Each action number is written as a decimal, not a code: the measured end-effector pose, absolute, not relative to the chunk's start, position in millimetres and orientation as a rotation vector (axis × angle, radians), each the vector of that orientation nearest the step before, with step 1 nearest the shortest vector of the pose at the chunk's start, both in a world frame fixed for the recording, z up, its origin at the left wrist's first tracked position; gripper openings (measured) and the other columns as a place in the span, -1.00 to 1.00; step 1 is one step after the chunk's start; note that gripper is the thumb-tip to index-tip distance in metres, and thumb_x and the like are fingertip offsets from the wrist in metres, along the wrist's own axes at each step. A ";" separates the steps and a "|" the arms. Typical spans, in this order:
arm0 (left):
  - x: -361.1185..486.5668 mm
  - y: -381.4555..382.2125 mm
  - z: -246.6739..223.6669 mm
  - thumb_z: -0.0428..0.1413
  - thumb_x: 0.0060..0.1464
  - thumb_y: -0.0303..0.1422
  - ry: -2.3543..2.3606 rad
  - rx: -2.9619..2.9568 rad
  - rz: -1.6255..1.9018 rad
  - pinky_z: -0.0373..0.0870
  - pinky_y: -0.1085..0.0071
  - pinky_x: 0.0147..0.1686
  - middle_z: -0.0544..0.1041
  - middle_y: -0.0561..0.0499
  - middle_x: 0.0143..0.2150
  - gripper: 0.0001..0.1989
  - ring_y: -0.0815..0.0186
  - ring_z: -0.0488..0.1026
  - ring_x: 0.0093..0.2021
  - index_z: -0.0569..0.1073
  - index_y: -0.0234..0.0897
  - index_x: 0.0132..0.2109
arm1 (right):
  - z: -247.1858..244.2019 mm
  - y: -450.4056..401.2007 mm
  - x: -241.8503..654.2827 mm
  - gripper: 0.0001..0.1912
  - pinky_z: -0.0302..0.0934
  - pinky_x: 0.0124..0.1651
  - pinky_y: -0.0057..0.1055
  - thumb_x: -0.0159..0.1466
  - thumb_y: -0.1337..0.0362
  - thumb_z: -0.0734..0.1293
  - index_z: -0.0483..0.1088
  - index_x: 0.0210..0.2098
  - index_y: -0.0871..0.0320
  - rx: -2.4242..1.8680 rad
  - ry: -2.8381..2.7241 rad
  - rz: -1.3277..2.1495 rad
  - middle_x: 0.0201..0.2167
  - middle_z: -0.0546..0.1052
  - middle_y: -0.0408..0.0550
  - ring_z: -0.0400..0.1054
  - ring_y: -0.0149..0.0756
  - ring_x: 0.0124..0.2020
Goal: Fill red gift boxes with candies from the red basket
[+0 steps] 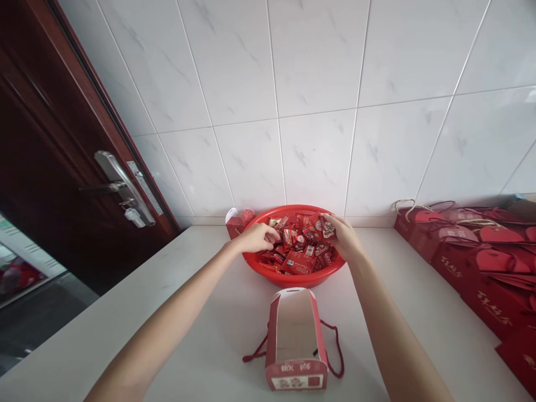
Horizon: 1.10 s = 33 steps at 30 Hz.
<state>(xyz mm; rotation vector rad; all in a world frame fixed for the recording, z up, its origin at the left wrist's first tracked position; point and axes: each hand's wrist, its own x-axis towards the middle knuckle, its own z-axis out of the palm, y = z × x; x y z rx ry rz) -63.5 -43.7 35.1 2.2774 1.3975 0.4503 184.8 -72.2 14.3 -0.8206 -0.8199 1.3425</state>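
A red plastic basket (293, 281) stands against the tiled wall, heaped with red-wrapped candies (299, 261). My left hand (258, 238) reaches over its left side with the fingers curled down among the wrappers; whatever is between the fingertips is hidden. At the right rim, my right hand (344, 235) is closed on a red candy packet (328, 228) with white lettering. In front of the basket, nearer to me, sits an open pink-red gift box (296, 367) with its pale inside showing and dark red cord handles on both sides.
Several closed red gift boxes (464, 268) with cords line the right side of the white table (201, 335). Another small red box (235, 224) stands behind the basket's left edge. To the left is a dark wooden door (54, 123) with a metal handle and keys.
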 end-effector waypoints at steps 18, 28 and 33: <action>-53.0 -26.1 10.6 0.14 0.08 -0.08 1.358 1.971 0.859 0.34 0.38 -0.37 0.50 0.03 -0.51 -0.66 0.29 0.42 -0.46 0.47 -0.26 -0.44 | 15.9 -74.1 184.8 -0.88 0.36 -0.54 -0.49 0.08 0.24 0.45 0.51 -0.39 0.13 -0.860 -0.824 1.330 -0.48 0.62 -0.10 0.56 -0.19 -0.38; -50.5 -28.8 13.7 0.25 -0.16 0.05 1.240 1.632 0.995 0.24 0.43 -0.48 0.32 0.13 -0.58 -0.53 0.42 0.26 -0.56 0.32 -0.26 -0.53 | 20.0 -77.9 184.3 -0.93 0.35 -0.51 -0.49 0.15 0.27 0.39 0.50 -0.40 0.15 -0.887 -0.826 1.338 -0.51 0.60 -0.11 0.55 -0.24 -0.42; -48.7 -31.2 14.4 0.26 -0.11 0.01 1.238 1.604 0.993 0.20 0.43 -0.47 0.26 0.15 -0.59 -0.53 0.42 0.25 -0.55 0.28 -0.25 -0.55 | 21.5 -78.8 183.5 -0.94 0.34 -0.51 -0.48 0.15 0.29 0.39 0.48 -0.42 0.15 -0.887 -0.822 1.341 -0.51 0.60 -0.11 0.55 -0.24 -0.42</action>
